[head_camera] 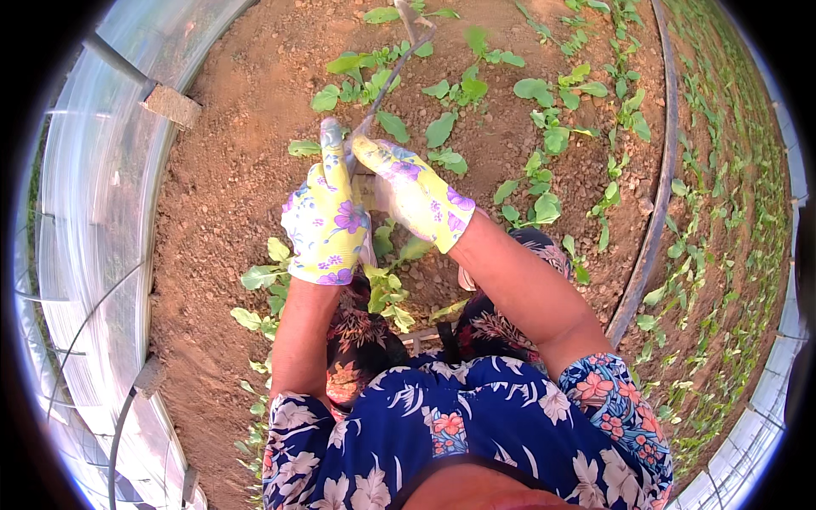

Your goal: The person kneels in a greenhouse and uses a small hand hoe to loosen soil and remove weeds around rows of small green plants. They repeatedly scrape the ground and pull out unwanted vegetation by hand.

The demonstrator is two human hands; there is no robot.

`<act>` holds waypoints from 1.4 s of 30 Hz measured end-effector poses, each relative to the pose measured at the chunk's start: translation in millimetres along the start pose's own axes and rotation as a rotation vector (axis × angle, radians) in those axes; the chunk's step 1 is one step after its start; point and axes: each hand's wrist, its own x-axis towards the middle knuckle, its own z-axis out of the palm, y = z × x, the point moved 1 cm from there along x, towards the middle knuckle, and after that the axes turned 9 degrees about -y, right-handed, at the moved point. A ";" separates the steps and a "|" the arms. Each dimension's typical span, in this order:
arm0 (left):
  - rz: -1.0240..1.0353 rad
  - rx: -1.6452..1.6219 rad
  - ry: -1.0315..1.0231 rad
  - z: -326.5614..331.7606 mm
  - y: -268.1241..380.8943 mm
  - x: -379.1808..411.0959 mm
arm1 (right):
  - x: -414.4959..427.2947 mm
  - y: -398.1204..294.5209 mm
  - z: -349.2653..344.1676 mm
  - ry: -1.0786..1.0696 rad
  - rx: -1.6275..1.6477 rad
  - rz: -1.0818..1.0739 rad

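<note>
My left hand (328, 217) and my right hand (414, 188) meet in front of me, both in yellow gloves printed with purple flowers. Between them runs a hand hoe (396, 71), its thin bent metal neck reaching away over the bed. Its blade (411, 16) is at the top edge of the view, partly cut off. My right hand wraps the handle from the right. On the left side, my other hand closes around it with a finger stretched along the shaft. The gloves hide most of the grip. Leafy seedlings (363, 80) stand in brown soil around the hoe.
A dark irrigation hose (663, 137) curves along the right. Beyond it grow dense rows of seedlings (714, 255). Plastic greenhouse sheeting (105, 210) lines the left, with a concrete footing (171, 107) on the soil. Seedlings (386, 293) also grow between my legs.
</note>
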 end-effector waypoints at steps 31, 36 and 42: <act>0.872 0.096 -1.611 223.6 50.2 -147.0 | -97.3 -79.6 -47.8 0.471 -0.068 -0.462; 0.828 -0.018 -1.864 329.3 47.7 -203.1 | -32.5 -128.9 -195.5 0.676 -0.763 -0.107; 0.481 -0.270 -2.037 304.8 15.4 -244.8 | 44.7 -148.9 -266.9 0.748 -0.633 -0.188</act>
